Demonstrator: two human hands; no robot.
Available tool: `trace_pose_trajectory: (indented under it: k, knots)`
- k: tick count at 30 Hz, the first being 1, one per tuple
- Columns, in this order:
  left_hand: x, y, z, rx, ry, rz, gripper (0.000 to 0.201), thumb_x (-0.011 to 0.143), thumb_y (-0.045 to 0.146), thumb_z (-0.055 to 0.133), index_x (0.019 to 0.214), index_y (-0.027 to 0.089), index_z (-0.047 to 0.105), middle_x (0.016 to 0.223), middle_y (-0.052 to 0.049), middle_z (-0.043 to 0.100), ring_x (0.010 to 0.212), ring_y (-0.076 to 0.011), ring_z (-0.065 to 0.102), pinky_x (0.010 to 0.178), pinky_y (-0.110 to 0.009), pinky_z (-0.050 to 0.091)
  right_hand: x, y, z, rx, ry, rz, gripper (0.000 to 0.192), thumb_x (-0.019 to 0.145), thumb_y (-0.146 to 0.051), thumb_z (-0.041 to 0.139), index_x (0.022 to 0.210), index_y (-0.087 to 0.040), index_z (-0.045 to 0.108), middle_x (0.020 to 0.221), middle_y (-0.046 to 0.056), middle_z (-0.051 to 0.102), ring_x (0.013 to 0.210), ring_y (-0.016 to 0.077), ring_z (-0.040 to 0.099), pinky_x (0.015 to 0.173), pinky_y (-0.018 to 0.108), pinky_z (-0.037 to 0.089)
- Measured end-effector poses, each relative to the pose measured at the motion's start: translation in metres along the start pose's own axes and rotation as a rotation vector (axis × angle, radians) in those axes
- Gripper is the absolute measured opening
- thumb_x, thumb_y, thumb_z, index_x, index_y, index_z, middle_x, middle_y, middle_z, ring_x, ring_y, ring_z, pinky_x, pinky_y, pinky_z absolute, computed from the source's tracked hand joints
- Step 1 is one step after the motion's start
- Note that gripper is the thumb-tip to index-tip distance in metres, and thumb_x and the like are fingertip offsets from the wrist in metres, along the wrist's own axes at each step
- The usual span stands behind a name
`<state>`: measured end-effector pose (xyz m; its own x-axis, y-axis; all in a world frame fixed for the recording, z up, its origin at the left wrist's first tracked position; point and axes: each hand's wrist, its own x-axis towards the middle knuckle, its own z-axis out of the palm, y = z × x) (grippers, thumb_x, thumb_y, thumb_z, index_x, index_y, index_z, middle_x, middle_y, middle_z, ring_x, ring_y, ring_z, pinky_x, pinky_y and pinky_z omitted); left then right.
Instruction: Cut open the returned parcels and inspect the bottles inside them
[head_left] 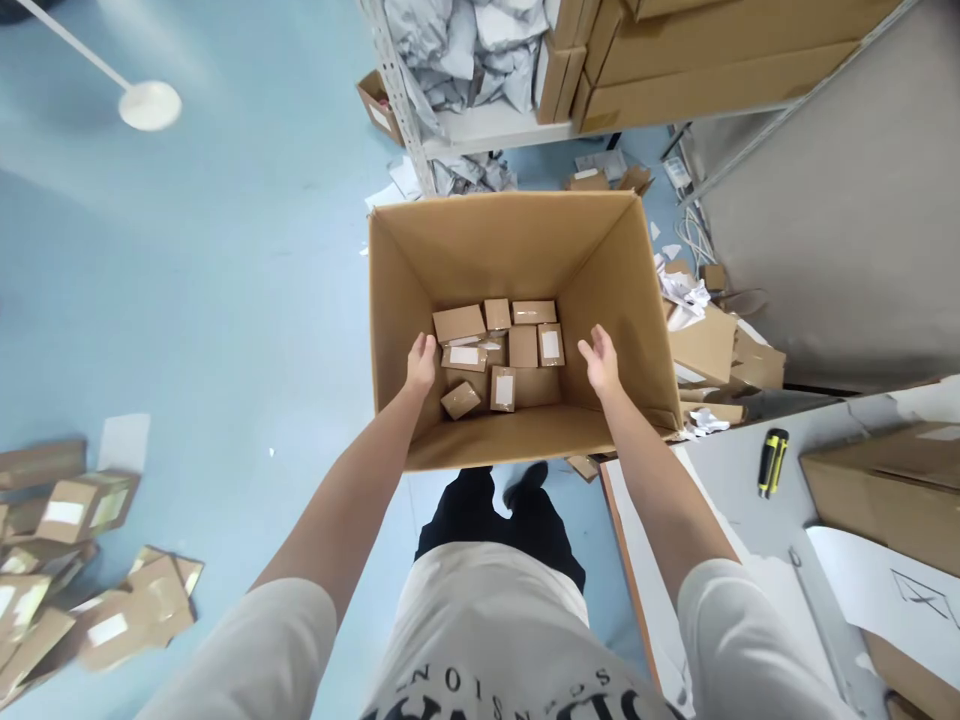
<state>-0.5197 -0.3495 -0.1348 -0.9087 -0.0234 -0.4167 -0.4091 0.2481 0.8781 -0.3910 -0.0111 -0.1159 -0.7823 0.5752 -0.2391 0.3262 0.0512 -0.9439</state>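
A large open cardboard box (504,240) stands in front of me, with several small brown cartons on its floor. Both my arms reach down into it. My left hand (421,362) is near the left wall, beside a labelled carton (463,358); its fingers look extended and nothing shows in them. On the right side, my right hand (600,362) is open, thumb apart from the fingers, holding nothing. Close to it lies a carton with a white label (550,345). Lower down are another labelled carton (503,389) and a tilted carton (460,400).
Behind the box, a metal shelf (487,125) holds grey-white bags and large cartons. Used cardboard (705,340) and paper lie to the right. A yellow-black utility knife (772,462) rests on the right-hand table (720,470). Small boxes (75,505) are piled on the floor at left.
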Motion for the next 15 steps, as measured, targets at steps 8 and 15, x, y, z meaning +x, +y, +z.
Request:
trace_pose_trajectory:
  k: [8,15]
  knots:
    - [0.027,-0.054,0.009,0.019,0.071,-0.143,0.07,0.084,0.062,0.046,0.138,0.016,0.041,0.148,-0.012,0.035,0.138,-0.0237,0.029,0.116,-0.033,0.02,0.029,0.052,0.025,-0.03,-0.021,0.159,0.079,0.074,-0.053,0.063,0.139,-0.018,0.036,0.15,0.013,0.031,0.139,0.022,0.029,0.114,0.04,0.025]
    - [0.047,-0.125,0.022,0.107,0.118,-0.314,0.072,0.081,0.069,0.042,0.135,0.021,0.045,0.147,-0.009,0.037,0.138,-0.0256,0.029,0.116,-0.036,0.019,0.065,0.136,0.072,-0.142,-0.213,0.254,0.076,0.075,-0.057,0.06,0.14,-0.024,0.037,0.146,0.008,0.039,0.137,0.0228,0.032,0.114,0.044,0.023]
